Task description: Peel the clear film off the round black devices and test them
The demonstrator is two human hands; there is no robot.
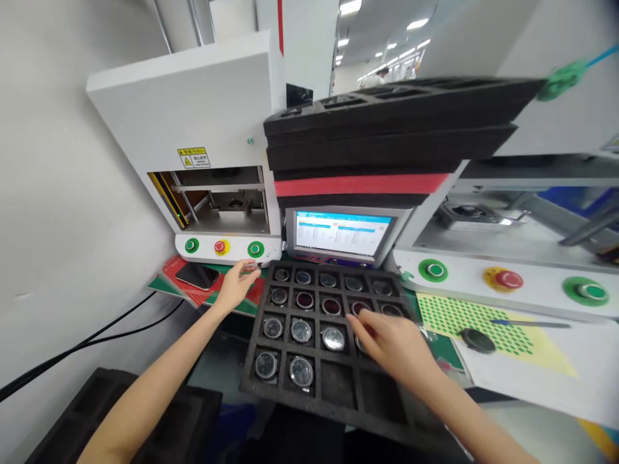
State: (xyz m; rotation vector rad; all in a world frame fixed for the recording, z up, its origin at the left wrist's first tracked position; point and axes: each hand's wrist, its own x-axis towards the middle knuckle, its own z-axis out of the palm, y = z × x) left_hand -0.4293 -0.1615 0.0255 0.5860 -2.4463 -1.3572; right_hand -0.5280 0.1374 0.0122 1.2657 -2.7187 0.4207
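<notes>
A black foam tray [309, 403] lies in front of me, its square pockets holding several round watch heads. My right hand [391, 345] is over the tray's right half with fingers curled and thumb against them; what they grip, if anything, is hidden. Just beyond its fingertips sits a dark-faced watch head [360, 309], and a bright silvery one [333, 338] is to its left. My left hand [238, 285] is near the tray's far left corner, below a green button [256, 249]. Its thumb and fingers are bent together around something small and unclear.
A press machine [227, 245] stands at the left, another [483, 258] at the right. Between them a screen [341, 233] sits under stacked foam trays [387, 138]. A phone [197, 276] lies left; a pen [532, 323] and a black disc [478, 340] lie right on a yellow dotted sheet [556, 361].
</notes>
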